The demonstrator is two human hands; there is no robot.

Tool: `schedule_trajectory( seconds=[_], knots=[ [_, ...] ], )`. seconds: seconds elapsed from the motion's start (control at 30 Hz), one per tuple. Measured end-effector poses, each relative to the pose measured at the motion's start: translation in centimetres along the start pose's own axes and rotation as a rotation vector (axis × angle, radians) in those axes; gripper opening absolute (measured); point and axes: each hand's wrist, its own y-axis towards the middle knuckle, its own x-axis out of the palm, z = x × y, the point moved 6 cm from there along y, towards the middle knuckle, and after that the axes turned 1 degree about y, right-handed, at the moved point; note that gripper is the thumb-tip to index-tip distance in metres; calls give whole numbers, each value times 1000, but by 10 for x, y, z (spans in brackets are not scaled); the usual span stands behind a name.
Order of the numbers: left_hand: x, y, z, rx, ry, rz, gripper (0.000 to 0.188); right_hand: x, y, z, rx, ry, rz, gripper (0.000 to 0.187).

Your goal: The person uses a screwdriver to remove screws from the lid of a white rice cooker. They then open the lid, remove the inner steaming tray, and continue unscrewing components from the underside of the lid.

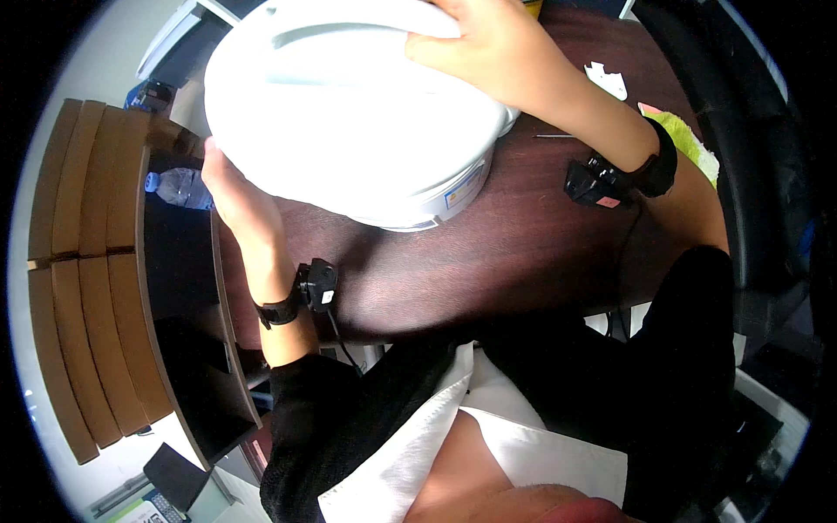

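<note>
A large white lidded tub (349,157) fills the upper middle of the head view, above the dark wooden table (418,279). Its rounded lid has a raised ridge with a hollow beside it, and a small printed label sits on the lower wall. My right hand (484,52) grips the ridge on top, thumb along its near side, the other fingers partly out of view. Against the tub's left side rests my left hand (240,192), closed round the edge with most fingers hidden behind it. Each wrist carries a strapped black device.
Right of the tub lie a thin metal rod (554,136), a torn white piece (606,80) and a yellow-green cloth (684,139). A clear plastic bottle (183,187) is at the left, beside stacked brown cardboard boxes (96,270). A black chair (745,174) stands at the right.
</note>
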Motion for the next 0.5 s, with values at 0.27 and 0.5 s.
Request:
schedule_trajectory(
  seconds=[0.27,0.5],
  knots=[
    [21,-8,29,435,141,-315,24,-9,9,-29,176,-285,90,21],
    [18,-10,35,530,373,-353,26,-5,7,-35,141,-330,33,15]
  ],
)
